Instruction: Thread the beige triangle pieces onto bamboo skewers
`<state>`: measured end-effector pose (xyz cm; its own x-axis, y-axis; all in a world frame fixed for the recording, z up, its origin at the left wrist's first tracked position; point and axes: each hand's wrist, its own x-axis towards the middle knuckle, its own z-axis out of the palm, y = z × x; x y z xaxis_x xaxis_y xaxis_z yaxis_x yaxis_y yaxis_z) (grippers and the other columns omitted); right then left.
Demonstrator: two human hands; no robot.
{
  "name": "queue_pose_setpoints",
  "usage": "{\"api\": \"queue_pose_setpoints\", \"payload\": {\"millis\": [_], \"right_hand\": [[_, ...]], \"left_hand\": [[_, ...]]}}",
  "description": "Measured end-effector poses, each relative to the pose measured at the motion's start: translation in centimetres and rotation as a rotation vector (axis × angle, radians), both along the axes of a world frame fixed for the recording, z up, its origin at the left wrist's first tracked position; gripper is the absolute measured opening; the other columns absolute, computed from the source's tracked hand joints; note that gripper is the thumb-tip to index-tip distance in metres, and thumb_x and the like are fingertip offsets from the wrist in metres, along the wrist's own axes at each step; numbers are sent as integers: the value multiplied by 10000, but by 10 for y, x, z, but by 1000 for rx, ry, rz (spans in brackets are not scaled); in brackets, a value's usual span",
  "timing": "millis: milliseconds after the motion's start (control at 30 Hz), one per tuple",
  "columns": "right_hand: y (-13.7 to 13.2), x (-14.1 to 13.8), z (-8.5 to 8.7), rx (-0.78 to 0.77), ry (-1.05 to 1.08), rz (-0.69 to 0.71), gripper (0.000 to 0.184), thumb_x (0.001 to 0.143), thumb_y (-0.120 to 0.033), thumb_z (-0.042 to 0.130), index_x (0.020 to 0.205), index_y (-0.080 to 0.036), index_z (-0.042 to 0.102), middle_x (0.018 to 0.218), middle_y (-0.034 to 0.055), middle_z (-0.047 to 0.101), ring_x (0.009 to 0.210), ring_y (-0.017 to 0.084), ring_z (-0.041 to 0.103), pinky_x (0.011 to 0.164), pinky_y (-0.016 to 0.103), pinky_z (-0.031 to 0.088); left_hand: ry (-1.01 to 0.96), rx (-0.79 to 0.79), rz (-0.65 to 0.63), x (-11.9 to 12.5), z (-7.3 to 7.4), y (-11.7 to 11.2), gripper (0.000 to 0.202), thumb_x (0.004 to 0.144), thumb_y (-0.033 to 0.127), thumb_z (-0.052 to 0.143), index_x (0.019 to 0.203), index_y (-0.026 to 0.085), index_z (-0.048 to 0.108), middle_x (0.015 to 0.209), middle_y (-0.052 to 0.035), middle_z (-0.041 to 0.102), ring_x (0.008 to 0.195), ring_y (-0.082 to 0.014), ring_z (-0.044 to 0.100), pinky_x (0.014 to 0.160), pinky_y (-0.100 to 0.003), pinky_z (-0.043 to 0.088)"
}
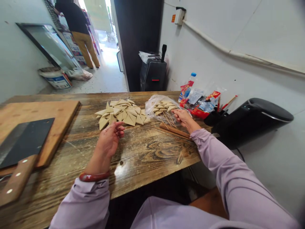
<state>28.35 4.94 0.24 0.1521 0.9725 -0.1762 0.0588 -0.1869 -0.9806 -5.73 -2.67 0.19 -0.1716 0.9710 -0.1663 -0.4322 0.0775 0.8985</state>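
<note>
Left hand [109, 140] stands well apart from right hand [186, 118] above the worktop [143, 152]; I read the left loosely curled and empty, just beside a pile of pale triangular pieces [121, 113]; the right rests on bamboo skewers [164, 108] threaded with like pieces, lying on a clear plastic bag [151, 106]; I cannot confirm its grip from this position; a bundle of loose skewers [175, 130] lies just beside that wrist; a cleaver [23, 143] lies on a wooden cutting board [64, 117] at the worktop's left end; a person [78, 31] stands down the corridor.
</note>
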Motion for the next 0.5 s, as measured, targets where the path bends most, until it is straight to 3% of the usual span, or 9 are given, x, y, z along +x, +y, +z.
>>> {"api": "queue_pose_setpoints", "payload": {"millis": [300, 400, 500], "right_hand": [[61, 11, -15, 32, -407, -55, 144, 946, -214, 523, 905, -143, 642, 442, -107, 412, 330, 43, 312, 366, 150, 253], [68, 18, -19, 58, -651, -8, 235, 942, -166, 450, 922, -129, 681, 465, -58, 491, 377, 82, 422, 422, 181, 352], [67, 27, -21, 117, -937, 75, 267, 921, -168, 459, 948, -134, 722, 606, 33, 649, 565, 152, 603, 580, 240, 477]], "left_hand": [[-3, -15, 26, 0, 2, -1, 275, 866, 383, 644, 867, 118, 716, 679, -31, 640, 585, -79, 568, 543, -159, 465], [6, -17, 25, 0, 2, -1, 275, 857, 390, 652, 873, 122, 716, 678, -28, 637, 570, -80, 559, 529, -165, 459], [14, -24, 20, 0, 2, -1, 278, 842, 397, 669, 877, 125, 716, 682, -29, 639, 567, -84, 556, 522, -173, 458]]}}
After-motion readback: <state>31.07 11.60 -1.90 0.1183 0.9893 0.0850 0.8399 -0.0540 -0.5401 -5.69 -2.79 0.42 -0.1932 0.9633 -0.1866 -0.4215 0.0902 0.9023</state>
